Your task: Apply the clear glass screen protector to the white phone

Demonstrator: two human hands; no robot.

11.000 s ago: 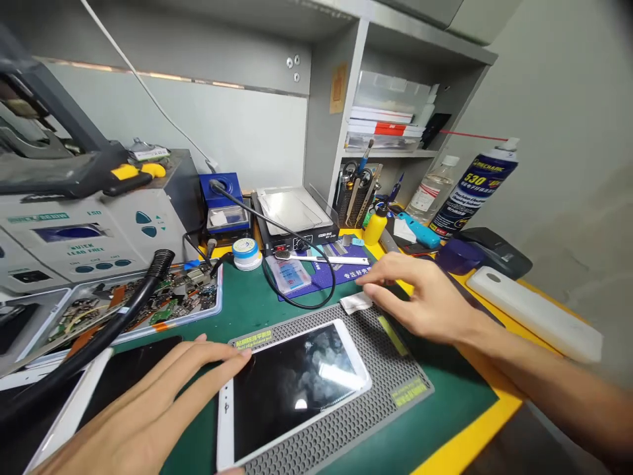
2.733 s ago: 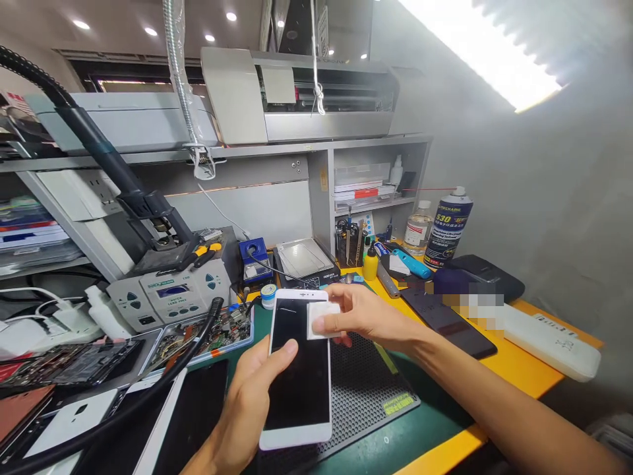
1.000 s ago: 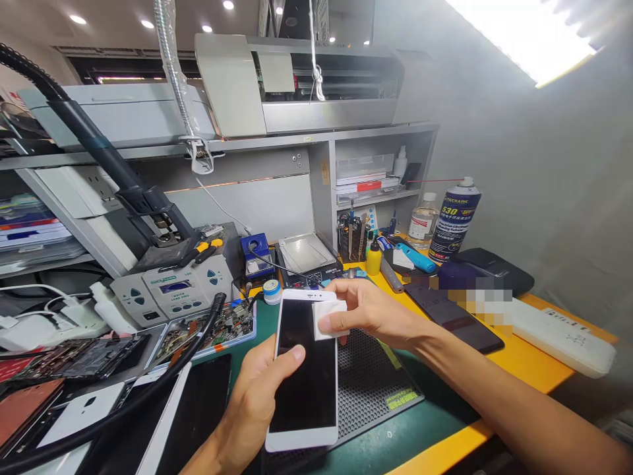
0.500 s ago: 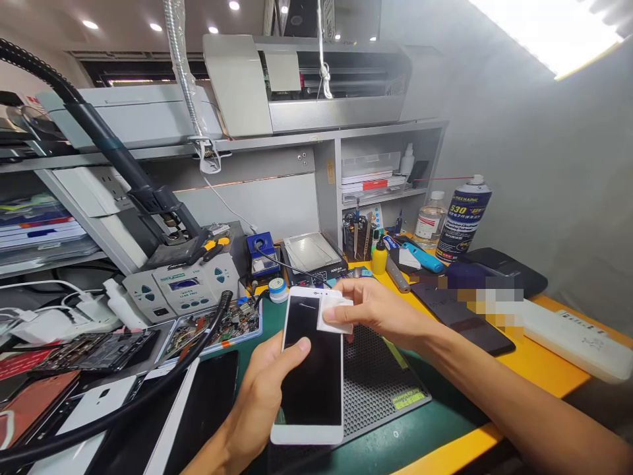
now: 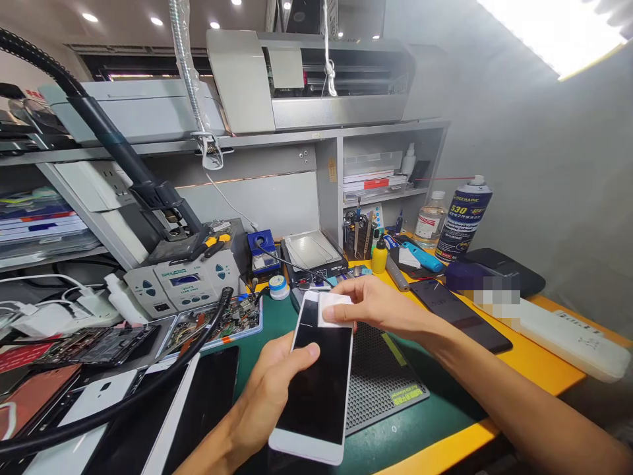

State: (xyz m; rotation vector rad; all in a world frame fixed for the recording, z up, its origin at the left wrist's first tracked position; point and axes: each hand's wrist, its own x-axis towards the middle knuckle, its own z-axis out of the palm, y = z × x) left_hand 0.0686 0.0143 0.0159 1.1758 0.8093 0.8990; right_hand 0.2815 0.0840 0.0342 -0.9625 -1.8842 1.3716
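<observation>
A white smartphone [image 5: 316, 389] with a dark screen is held up above the bench, its top end tilted slightly right. My left hand [image 5: 270, 389] grips it by the left edge, with the thumb lying over the glass and the other fingers hidden behind. At the phone's top right corner my right hand [image 5: 368, 307] pinches a folded white wipe [image 5: 333, 310], which lies against the screen. Under the phone is a black perforated mat [image 5: 378, 376] on a green work mat [image 5: 420, 422].
Left of my hands lie more phones [image 5: 208, 396] and a tray of circuit boards [image 5: 252, 321], crossed by a black hose [image 5: 198, 353]. Behind stands a soldering station [image 5: 190, 280]. To the right are a spray can [image 5: 465, 218], a dark phone panel [image 5: 459, 316] and a long white case [image 5: 558, 336].
The phone has tilted, its top leaning further right, and its lower end has come slightly lower in view. My left hand has moved a little right with it; the wipe stays at the top corner.
</observation>
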